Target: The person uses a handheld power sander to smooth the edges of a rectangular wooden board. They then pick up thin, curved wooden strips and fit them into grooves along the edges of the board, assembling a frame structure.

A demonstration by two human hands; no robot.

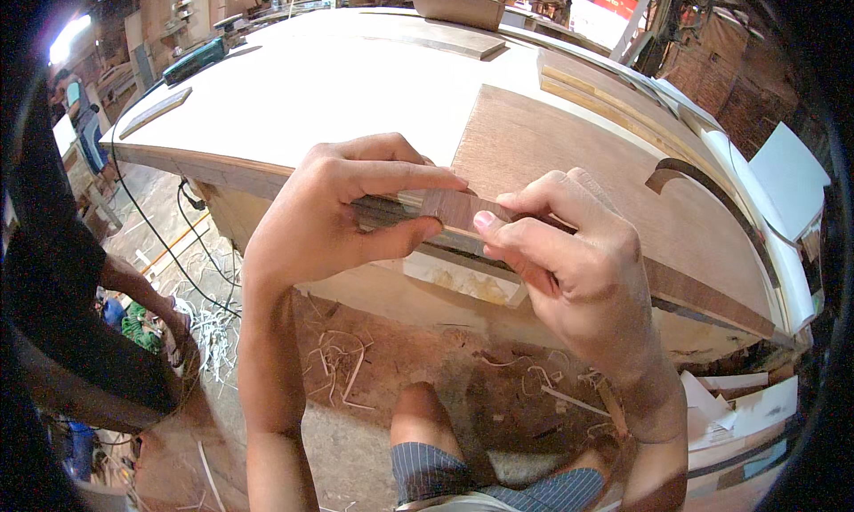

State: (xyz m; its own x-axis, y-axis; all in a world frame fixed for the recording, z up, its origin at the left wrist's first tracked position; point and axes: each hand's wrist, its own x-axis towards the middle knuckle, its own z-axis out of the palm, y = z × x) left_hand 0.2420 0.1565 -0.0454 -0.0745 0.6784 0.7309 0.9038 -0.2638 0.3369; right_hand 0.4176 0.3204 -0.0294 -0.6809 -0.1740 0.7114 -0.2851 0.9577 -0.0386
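Note:
A short brown wood-grain strip (452, 211), looking like veneer or edge banding, is held between my hands close to the table's near edge. My left hand (334, 214) has it between the tips of forefinger and thumb. At the strip's other end my right hand (578, 245) pinches it between thumb and curled fingers, which hide that end. Behind it lies a flat brown wooden panel (569, 147) on the white tabletop (356, 85). A darker brown strip (703, 297) runs along the near edge right of my right hand.
A teal power tool (194, 61) with a black cord lies at the back left. A curved brown strip (712, 187) rests on the panel. Wooden lengths (614, 103) lie at the far right. Thin offcuts (342, 370) litter the floor. Another person's leg (147, 290) shows at left.

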